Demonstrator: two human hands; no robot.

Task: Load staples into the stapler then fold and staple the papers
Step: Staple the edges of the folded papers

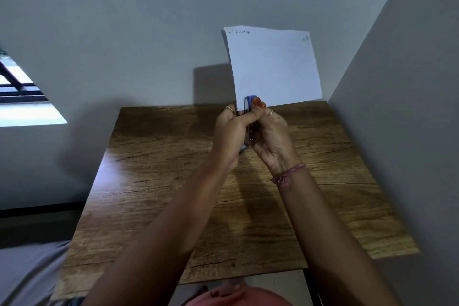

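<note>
Two hands, left hand (229, 129) and right hand (269, 135), squeeze a blue stapler (249, 117) onto the lower corner of folded paper (273, 67) held upright above the wooden table (173, 181), the light, floppy sheet likely best steadied near the clamped corner

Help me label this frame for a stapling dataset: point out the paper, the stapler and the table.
paper (273, 67): head view, middle of the white sheet held upright.
stapler (249, 102): head view, blue end showing between the thumbs.
table (154, 181): head view, bare wooden top left of the arms.
</note>
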